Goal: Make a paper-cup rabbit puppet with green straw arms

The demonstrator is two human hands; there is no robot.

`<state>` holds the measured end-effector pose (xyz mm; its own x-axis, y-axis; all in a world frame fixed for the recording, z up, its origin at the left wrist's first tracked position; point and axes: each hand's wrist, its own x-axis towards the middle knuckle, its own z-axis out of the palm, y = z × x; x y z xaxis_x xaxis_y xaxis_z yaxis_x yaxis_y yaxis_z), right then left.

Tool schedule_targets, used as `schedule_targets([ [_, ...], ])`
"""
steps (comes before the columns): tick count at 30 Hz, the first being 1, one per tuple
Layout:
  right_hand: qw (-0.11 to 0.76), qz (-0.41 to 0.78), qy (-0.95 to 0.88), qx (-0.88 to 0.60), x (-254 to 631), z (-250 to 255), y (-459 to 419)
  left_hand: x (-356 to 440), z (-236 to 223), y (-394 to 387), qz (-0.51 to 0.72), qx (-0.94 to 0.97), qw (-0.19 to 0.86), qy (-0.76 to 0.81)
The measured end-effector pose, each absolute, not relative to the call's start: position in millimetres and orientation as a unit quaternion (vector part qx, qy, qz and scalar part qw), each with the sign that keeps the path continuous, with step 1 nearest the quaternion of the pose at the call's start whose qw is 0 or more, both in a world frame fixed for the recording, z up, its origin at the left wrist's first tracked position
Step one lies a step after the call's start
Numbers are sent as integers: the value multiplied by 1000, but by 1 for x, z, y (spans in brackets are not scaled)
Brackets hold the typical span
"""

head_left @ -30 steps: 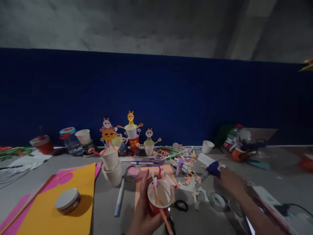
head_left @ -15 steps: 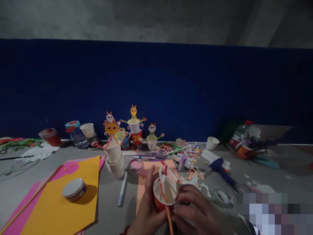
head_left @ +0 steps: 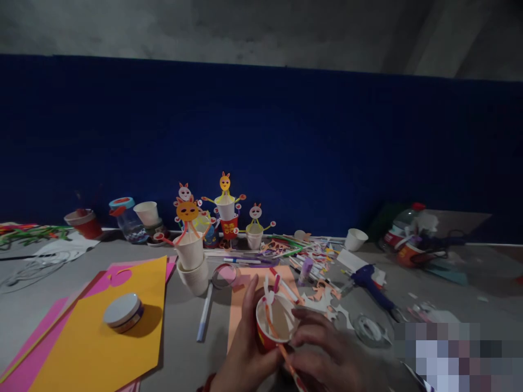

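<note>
My left hand [head_left: 242, 356] is wrapped round a red paper cup [head_left: 273, 327] with a white inside, held low in front of me above the table. An orange straw [head_left: 286, 359] and small paper pieces stick out of the cup. My right hand [head_left: 330, 354] rests against the cup's right rim, fingers curled near the straw; whether it pinches anything is unclear. A blue glue gun [head_left: 370, 283] lies on the table to the right, apart from both hands.
Yellow and pink paper sheets [head_left: 102, 337] lie at left with a round tin [head_left: 122, 311] on them. Stacked white cups with a paper sun face [head_left: 190, 256] stand ahead, more cup figures [head_left: 225, 209] behind. Pens, a tape roll [head_left: 370, 330] and scraps litter the table.
My right hand left the glue gun on the table and came back to the cup's right side. The cup has stayed in my left hand.
</note>
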<state>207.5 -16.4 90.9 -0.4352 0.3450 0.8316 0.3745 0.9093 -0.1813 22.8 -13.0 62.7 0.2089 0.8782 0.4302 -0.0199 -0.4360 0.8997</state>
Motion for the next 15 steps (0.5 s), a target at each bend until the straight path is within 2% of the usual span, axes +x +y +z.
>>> schedule_targets([
  [9, 482, 23, -845, -231, 205, 94, -15, 21, 53, -13, 531, 657, 426, 324],
  [15, 489, 99, -831, -245, 207, 99, -17, 21, 50, -13, 524, 647, 441, 335],
])
